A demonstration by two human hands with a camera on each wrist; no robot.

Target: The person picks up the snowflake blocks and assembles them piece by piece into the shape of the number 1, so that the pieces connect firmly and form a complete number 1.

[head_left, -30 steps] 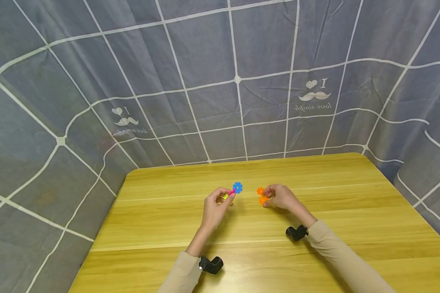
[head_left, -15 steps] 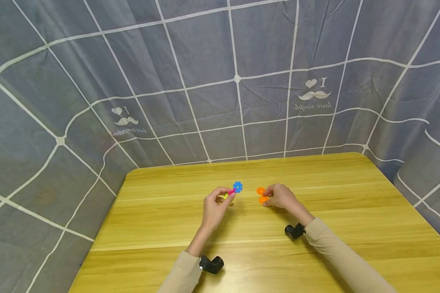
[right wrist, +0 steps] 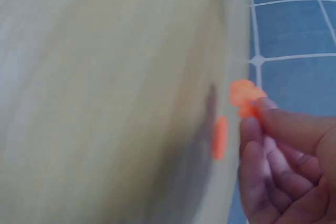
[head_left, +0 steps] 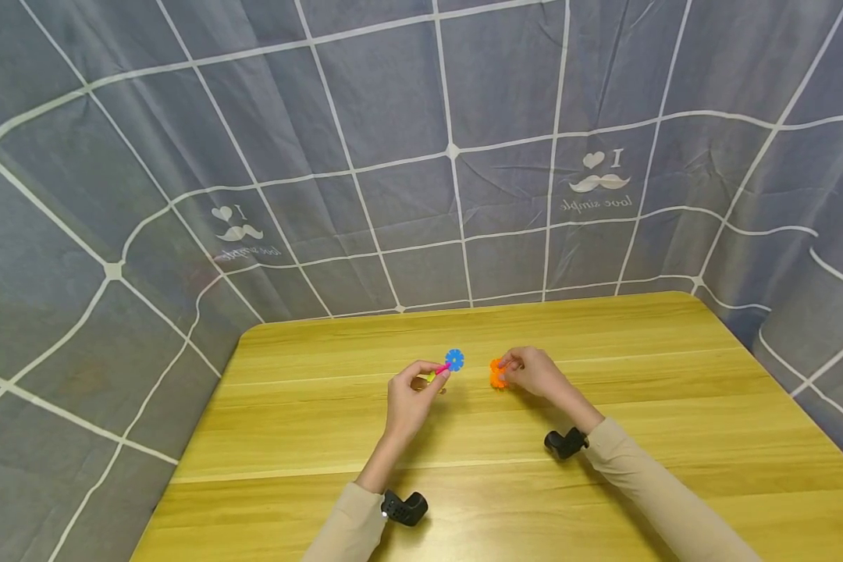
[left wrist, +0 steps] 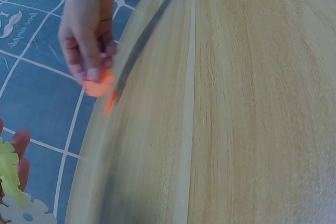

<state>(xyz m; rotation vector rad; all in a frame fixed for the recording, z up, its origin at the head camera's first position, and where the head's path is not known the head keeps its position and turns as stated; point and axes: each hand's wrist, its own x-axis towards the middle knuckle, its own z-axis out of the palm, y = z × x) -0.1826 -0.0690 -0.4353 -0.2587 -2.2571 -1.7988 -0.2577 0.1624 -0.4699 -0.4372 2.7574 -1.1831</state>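
Note:
My left hand (head_left: 409, 400) pinches a joined set of notched plastic snowflake discs. Its blue disc (head_left: 453, 360) sticks out at the far end, a pink disc (head_left: 442, 368) shows at the fingertips, and a yellow disc (head_left: 432, 376) sits behind the thumb. In the left wrist view the yellow-green disc (left wrist: 8, 162) and a pale disc (left wrist: 26, 211) fill the lower left corner. With thumb and finger, my right hand (head_left: 539, 376) pinches an orange disc (right wrist: 245, 95). Close beside it, a second orange disc (right wrist: 220, 138) appears nearly edge-on over the table in the wrist views.
Both hands are over the far half of a wooden table (head_left: 478, 468). A grey curtain (head_left: 393, 195) with white grid lines hangs behind it and on both sides. Black wrist cameras (head_left: 405, 509) sit at the cuffs of the beige sleeves (head_left: 660, 492).
The right hand has shifted slightly left and away, tilting its orange disc, so the two orange discs overlap more in the head view. The left hand has stayed almost still.

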